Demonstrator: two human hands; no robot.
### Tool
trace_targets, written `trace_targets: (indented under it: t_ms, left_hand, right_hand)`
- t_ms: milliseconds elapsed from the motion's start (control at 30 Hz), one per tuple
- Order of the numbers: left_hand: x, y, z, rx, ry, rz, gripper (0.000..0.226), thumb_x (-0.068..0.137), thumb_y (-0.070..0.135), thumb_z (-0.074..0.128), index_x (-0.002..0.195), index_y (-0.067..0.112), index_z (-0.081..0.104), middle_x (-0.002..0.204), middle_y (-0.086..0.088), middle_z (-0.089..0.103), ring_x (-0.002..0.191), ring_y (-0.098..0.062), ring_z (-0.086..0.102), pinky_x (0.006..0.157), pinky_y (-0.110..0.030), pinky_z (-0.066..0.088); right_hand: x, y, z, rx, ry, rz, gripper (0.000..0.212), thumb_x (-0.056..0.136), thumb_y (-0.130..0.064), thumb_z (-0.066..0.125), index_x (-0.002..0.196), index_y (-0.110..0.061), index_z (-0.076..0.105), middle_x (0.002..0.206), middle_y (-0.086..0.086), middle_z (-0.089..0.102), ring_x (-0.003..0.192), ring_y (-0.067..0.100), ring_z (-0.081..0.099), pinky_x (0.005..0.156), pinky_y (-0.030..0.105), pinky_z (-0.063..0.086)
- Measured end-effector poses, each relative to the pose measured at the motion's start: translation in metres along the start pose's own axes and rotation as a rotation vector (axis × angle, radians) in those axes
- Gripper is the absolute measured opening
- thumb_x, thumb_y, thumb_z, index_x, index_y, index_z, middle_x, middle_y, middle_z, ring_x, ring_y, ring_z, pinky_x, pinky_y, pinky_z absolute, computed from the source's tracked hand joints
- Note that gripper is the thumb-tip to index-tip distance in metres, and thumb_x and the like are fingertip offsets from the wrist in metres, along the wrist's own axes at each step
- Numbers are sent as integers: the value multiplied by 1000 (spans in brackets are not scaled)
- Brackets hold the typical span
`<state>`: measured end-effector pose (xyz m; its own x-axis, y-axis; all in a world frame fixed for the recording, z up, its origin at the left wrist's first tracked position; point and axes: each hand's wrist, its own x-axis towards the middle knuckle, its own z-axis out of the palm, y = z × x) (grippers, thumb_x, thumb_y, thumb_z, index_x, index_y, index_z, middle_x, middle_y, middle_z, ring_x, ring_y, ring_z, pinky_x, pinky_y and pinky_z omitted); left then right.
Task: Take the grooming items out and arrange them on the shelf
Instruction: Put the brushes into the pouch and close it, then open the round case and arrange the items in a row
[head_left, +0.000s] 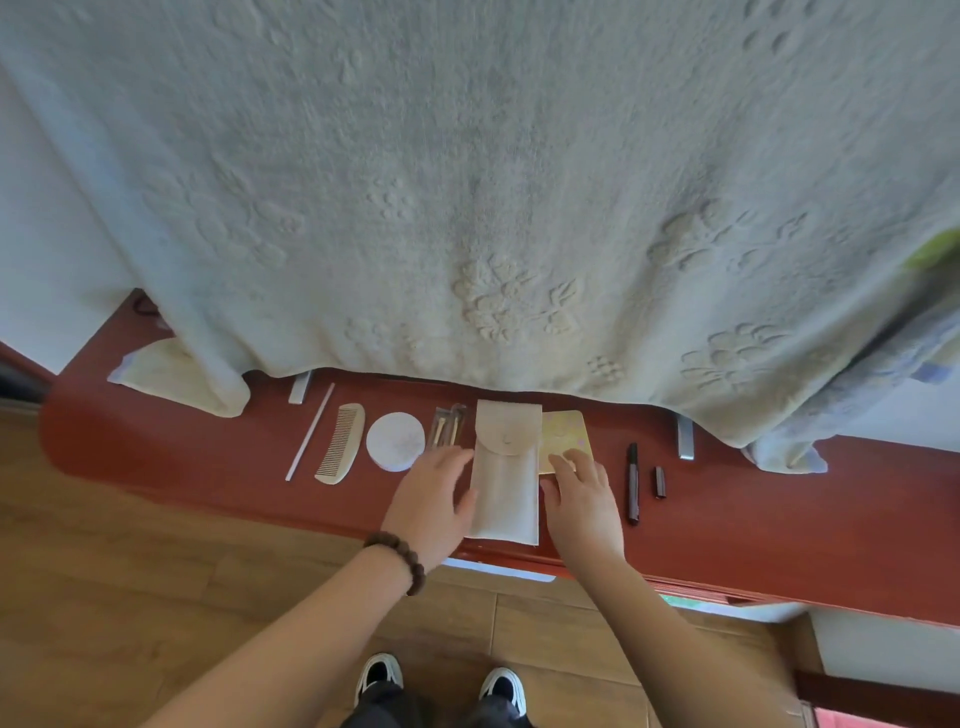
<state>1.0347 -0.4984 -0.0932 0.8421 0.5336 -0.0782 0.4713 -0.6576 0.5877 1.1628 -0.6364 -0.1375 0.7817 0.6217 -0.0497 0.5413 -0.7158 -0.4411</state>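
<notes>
Hands flank the beige fabric pouch (505, 475) lying flap-shut on the red shelf (753, 525), my left hand (434, 501) at its 9 o'clock and my right hand (584, 501) at its 3 o'clock, each grip spread open, fingers touching its edges, with the wooden comb (340, 444) and round pad (396, 441) further toward 9 o'clock.

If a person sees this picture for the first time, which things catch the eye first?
A large pale towel hangs over the back of the red shelf. Below it, both hands flank a beige pouch at the centre, left hand and right hand. A wooden comb lies further left.
</notes>
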Motion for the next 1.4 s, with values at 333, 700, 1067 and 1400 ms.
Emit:
trace_targets:
  t_ms: [333, 700, 1067, 1400]
  left_hand:
    - [-7, 15, 59, 453, -402, 122, 76, 97, 41, 43, 152, 20, -5, 159, -7, -18, 146, -24, -16, 120, -39, 4]
    - [-13, -12, 17, 306, -191, -18, 63, 97, 35, 45, 150, 20, 14, 159, -8, 10, 147, -23, 10, 119, -38, 18]
    - [-20, -140, -73, 269, -34, -77, 54, 95, 31, 49, 144, 14, 33, 150, -9, 33, 141, -24, 26, 116, -33, 24]
    - [-3, -204, -140, 218, -102, 22, 57, 97, 29, 47, 148, 16, 26, 156, -7, 24, 145, -22, 17, 119, -35, 19]
  right_hand:
    - [-11, 26, 6, -302, -300, -37, 57, 102, -39, 24, 152, -23, 1, 161, 3, -7, 148, 23, -9, 121, 40, -3]
    - [-7, -18, -3, -127, -158, -47, 57, 100, -31, 37, 152, -19, 16, 161, 10, 6, 149, 26, -4, 120, 40, 3]
    - [12, -150, 52, -3, -227, -116, 60, 92, -33, 57, 145, -23, 33, 158, 4, 16, 147, 22, 9, 119, 36, 20]
    - [49, -194, 81, -194, -358, 33, 93, 80, -36, 73, 151, -27, 14, 160, 2, 11, 146, 28, 14, 116, 43, 23]
